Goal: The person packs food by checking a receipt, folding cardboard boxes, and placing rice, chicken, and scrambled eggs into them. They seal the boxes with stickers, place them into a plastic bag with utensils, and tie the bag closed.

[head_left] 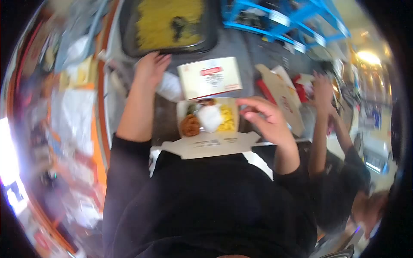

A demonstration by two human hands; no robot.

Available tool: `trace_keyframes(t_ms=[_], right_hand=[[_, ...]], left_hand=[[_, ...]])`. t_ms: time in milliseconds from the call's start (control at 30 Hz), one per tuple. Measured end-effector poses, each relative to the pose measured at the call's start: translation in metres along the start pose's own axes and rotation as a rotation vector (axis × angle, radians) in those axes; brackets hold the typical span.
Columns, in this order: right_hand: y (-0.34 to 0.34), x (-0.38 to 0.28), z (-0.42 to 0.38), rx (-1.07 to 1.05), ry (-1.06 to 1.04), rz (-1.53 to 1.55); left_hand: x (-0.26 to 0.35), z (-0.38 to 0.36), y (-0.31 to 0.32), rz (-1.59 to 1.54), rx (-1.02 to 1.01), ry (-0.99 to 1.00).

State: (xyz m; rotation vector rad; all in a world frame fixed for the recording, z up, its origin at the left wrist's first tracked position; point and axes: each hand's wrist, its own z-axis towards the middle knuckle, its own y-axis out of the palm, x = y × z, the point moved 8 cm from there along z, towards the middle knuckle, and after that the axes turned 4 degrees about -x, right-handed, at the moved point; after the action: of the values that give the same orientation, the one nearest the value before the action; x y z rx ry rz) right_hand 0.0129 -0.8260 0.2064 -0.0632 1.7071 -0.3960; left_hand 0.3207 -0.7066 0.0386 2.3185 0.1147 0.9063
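Positions left hand (151,68) unclenched at open food box's (211,146) ten o'clock, near black tray (129,34), and right hand (267,116) loosely spread at three o'clock.

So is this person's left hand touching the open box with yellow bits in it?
Apart. In the head view, the left hand is up near the black tray, with a plain gap between it and the open box.

Cream open box (211,146); yellow chunks (226,118); brown piece (190,125); black tray (127,31); blue rack (292,26).
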Motion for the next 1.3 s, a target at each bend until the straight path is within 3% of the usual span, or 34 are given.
trace_keyframes(t_ms=[100, 167, 200, 233, 267, 300, 367, 467, 567, 667, 733, 800, 833, 867, 933, 1000, 1033, 1067, 1167, 1200, 1300], right_hand=[[-0.001, 0.010, -0.038, -0.117, 0.093, 0.083], [-0.002, -0.003, -0.060, -0.181, -0.212, -0.084], [-0.001, 0.010, -0.072, -0.183, -0.193, -0.136], [-0.002, 0.020, -0.081, -0.147, -0.163, -0.281], [-0.002, 0.026, -0.089, -0.084, -0.116, -0.347], [-0.001, 0.033, -0.093, -0.022, -0.068, -0.406], [0.007, 0.064, -0.092, 0.056, -0.082, -0.296], [0.015, 0.080, -0.091, 0.101, -0.082, -0.158], [0.018, 0.081, -0.098, 0.149, -0.091, -0.120], [0.018, 0.091, -0.104, 0.339, 0.051, -0.131], [0.018, 0.085, -0.110, 0.608, 0.192, -0.381], [0.033, 0.075, -0.106, 0.654, 0.281, -0.623], [0.039, 0.068, -0.101, 0.681, 0.315, -0.745], [0.048, 0.075, -0.092, 0.550, 0.394, -0.739], [0.063, 0.118, -0.077, 0.366, 0.492, -0.538], [0.076, 0.140, -0.063, 0.203, 0.553, -0.367], [0.076, 0.141, -0.058, 0.160, 0.566, -0.294], [0.076, 0.143, -0.051, 0.145, 0.410, -0.175], [0.075, 0.163, -0.060, 0.308, 0.439, -0.043], [0.069, 0.140, -0.061, 0.329, 0.470, -0.066], [0.067, 0.114, -0.071, 0.466, 0.292, -0.063]], left_hand=[[0.002, -0.026, -0.003, 0.163, -0.028, -0.026], [0.023, -0.093, 0.037, 0.544, -0.222, 0.129], [0.027, -0.131, 0.060, 0.807, -0.423, 0.229], [0.027, -0.136, 0.032, 0.988, -0.496, 0.185], [0.021, -0.169, 0.035, 1.075, -0.819, 0.111], [0.012, -0.196, 0.040, 1.013, -0.932, 0.006], [-0.003, -0.221, 0.024, 1.387, -0.990, -0.052], [-0.045, -0.236, 0.010, 1.635, -0.891, -0.078], [-0.059, -0.223, -0.038, 1.585, -0.698, -0.095], [-0.048, -0.217, -0.050, 1.739, -0.273, -0.156], [-0.044, -0.223, -0.026, 1.615, -0.109, 0.578], [-0.051, -0.246, 0.009, 1.943, 0.097, 1.005], [-0.066, -0.239, 0.005, 2.007, 0.029, 0.852], [-0.083, -0.229, -0.007, 2.058, -0.028, 0.694], [-0.108, -0.217, -0.025, 1.728, -0.160, 0.431], [-0.120, -0.195, -0.049, 1.590, -0.223, 0.156], [-0.128, -0.180, -0.059, 1.448, -0.342, 0.186], [-0.125, -0.181, -0.058, 1.398, -0.306, 0.171], [-0.125, -0.183, -0.060, 1.042, -0.270, -0.012], [-0.121, -0.187, -0.060, 1.025, -0.245, 0.049], [-0.111, -0.208, -0.057, 0.978, -0.196, 0.230]])
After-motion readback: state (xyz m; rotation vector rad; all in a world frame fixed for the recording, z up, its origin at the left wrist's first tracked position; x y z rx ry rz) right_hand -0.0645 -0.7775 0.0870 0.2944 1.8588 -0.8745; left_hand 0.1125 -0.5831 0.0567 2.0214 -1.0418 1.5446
